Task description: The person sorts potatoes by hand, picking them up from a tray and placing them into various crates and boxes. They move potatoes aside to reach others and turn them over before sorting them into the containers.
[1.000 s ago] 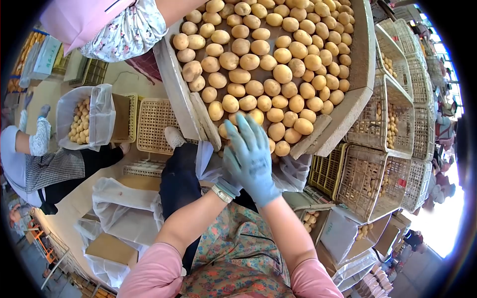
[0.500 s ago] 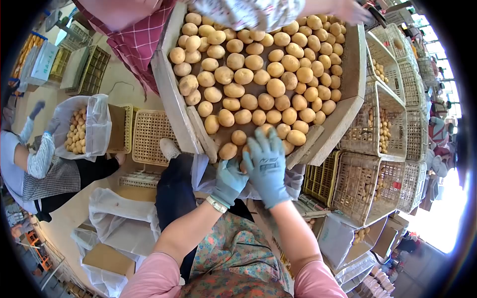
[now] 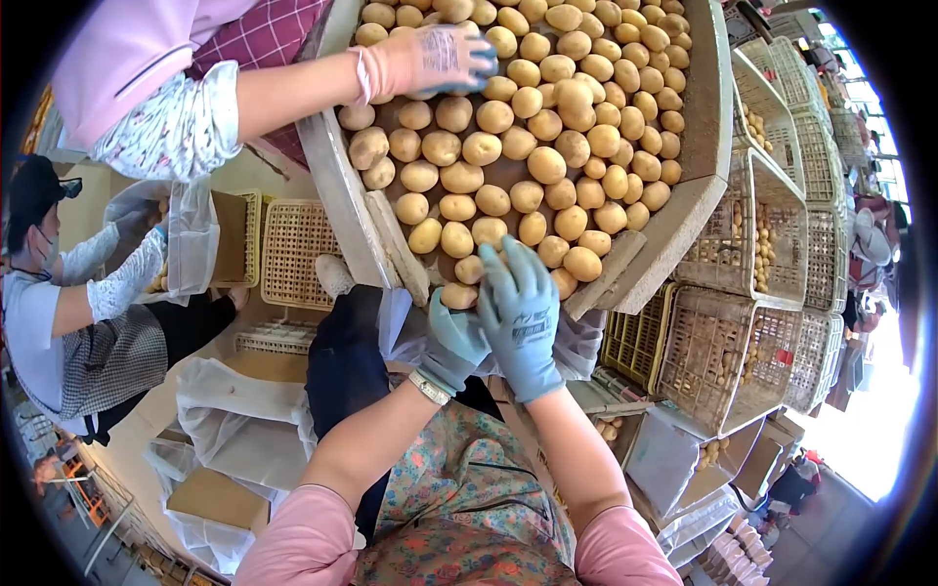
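The right hand [image 3: 521, 317], in a blue-grey glove, lies palm down with fingers spread over the potatoes [image 3: 508, 146] at the near outlet of the wooden sorting tray [image 3: 337, 186]; whether it grips one cannot be told. The left hand [image 3: 454, 340], gloved alike, is cupped just beside it below the tray's near lip, touching a potato at the edge [image 3: 459, 295]. The step in hand appears to be drawing potatoes off the near end of the tray toward the clear plastic bag [image 3: 586, 342] hanging beneath the outlet. The next move probably calls for a raking pull of the right fingers toward the body while the left palm steadies the flow at the lip. The potatoes are pale yellow, smooth, rounded and fairly uniform, lying one layer deep across the tray. At the far left, another person's pink-gloved hand [image 3: 425, 61] rests on the potatoes. Wicker crates [image 3: 743, 361] stand stacked to the right; a seated person [image 3: 78, 313] works at the far left.
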A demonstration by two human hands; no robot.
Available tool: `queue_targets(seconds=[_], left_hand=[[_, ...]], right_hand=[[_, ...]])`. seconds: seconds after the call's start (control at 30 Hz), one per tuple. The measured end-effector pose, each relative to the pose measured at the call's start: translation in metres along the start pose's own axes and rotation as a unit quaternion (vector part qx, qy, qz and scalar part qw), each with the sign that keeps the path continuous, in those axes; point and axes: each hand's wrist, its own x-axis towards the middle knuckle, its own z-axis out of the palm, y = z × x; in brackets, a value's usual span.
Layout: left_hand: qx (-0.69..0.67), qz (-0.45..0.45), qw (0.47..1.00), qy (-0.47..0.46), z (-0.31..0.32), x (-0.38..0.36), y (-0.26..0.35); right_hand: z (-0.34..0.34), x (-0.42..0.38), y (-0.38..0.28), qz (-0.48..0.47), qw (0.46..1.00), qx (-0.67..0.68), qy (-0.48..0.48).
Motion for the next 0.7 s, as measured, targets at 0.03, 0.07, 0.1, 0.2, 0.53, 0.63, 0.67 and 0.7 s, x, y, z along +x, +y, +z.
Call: queue_targets(seconds=[0.03,0.07,0.1,0.2,0.53,0.63,0.67,0.7], left_hand=[[0.007,-0.015,1.000,-0.027,0.005,0.000,0.000],[0.014,-0.030,0.998,-0.053,0.007,-0.001,-0.001],[0.019,-0.024,0.998,-0.048,0.004,0.001,-0.001],[0.039,-0.008,0.999,-0.004,-0.014,0.009,-0.004],[0.195,0.005,0.974,-0.119,-0.008,0.004,-0.001],[0.103,0.019,0.993,-0.052,-0.013,0.009,-0.001],[0.002,0.001,0.999,-0.051,-0.012,0.007,0.000],[0.067,0.029,0.996,-0.042,-0.011,0.006,-0.001]], right_hand=[[-0.002,0.004,0.001,0.025,0.999,-0.032,-0.008],[0.002,0.008,0.003,0.025,0.999,-0.031,-0.009],[0.008,0.014,0.004,0.032,0.997,-0.051,-0.042],[0.028,0.023,0.010,0.047,0.994,-0.078,-0.064],[-0.028,-0.036,0.010,-0.028,0.997,0.032,-0.066],[-0.070,-0.038,0.042,-0.022,0.996,-0.075,0.047],[-0.087,-0.032,0.052,0.013,0.991,-0.109,0.073],[-0.090,-0.028,0.066,0.045,0.987,-0.121,0.097]])
